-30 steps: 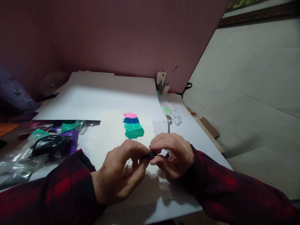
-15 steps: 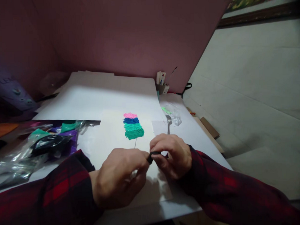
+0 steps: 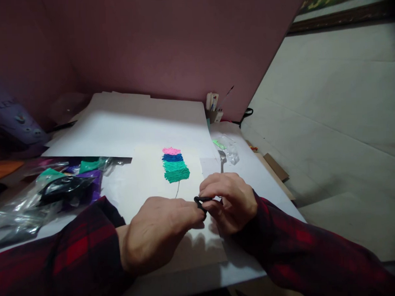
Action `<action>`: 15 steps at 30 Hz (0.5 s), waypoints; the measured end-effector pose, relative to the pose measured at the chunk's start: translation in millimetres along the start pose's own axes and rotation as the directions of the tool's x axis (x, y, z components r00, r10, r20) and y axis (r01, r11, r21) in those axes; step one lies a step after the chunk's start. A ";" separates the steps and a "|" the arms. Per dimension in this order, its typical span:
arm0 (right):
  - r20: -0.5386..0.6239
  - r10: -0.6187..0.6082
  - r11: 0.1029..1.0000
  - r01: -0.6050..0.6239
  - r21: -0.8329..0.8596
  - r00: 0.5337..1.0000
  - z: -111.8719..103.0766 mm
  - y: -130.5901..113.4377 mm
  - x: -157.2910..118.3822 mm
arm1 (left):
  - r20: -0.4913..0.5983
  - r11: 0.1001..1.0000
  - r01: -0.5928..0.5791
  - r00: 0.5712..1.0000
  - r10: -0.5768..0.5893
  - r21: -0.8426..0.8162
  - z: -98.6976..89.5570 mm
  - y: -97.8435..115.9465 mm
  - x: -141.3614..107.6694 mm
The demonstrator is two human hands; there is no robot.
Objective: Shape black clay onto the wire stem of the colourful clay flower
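My left hand [image 3: 163,233] pinches one end of a small soft black piece of modelling clay [image 3: 200,202]. Thumb and fingers of my right hand [image 3: 231,203] close on its other end, so the clay bends between both hands. Beneath them lies a cream sheet of paper [image 3: 143,184]. Rough-textured bands of clay stack on it: pink [image 3: 171,151], dark blue [image 3: 172,158], and two greens [image 3: 177,175] below. From the lowest band a thin drawn line [image 3: 177,189] runs down toward my left hand. A fork [image 3: 222,159] rests just beyond my right hand.
Plastic bags [image 3: 66,189] of black, green and purple material crowd the left side. Large white sheets [image 3: 128,124] cover the back. A clear bag [image 3: 230,149] with something green lies behind the fork, and a holder with pens [image 3: 213,105] stands against the wall.
The black clay has been bent into a fold between my fingers. My left hand has turned and shifted slightly right; my right hand has moved a little right and up.
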State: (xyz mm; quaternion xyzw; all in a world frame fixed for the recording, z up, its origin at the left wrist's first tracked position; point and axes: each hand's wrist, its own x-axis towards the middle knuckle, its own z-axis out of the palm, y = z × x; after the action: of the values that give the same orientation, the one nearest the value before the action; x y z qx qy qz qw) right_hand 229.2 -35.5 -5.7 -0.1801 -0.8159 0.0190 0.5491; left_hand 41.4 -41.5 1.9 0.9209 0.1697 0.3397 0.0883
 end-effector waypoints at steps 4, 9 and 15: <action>0.051 -0.027 1.000 0.026 0.009 0.998 -1.6 -2.7 2.5 | -0.060 0.997 0.001 0.998 -0.005 -0.081 4.3 -3.0 -4.9; 0.062 -0.088 0.996 0.090 -0.019 0.994 -2.9 -4.3 3.7 | -0.303 0.980 0.150 0.935 -0.184 -0.131 6.9 1.5 -3.4; 0.074 -0.071 0.996 0.074 -0.042 0.995 -1.5 -6.8 3.4 | -0.270 0.996 0.068 0.962 -0.049 0.061 6.6 -3.8 -0.2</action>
State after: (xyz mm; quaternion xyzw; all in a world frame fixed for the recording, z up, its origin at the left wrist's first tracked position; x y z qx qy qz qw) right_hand 227.6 -41.1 -0.5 -0.1621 -0.8414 -0.0127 0.5153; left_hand 44.7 -38.4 -4.3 0.8636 0.2188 0.4522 0.0423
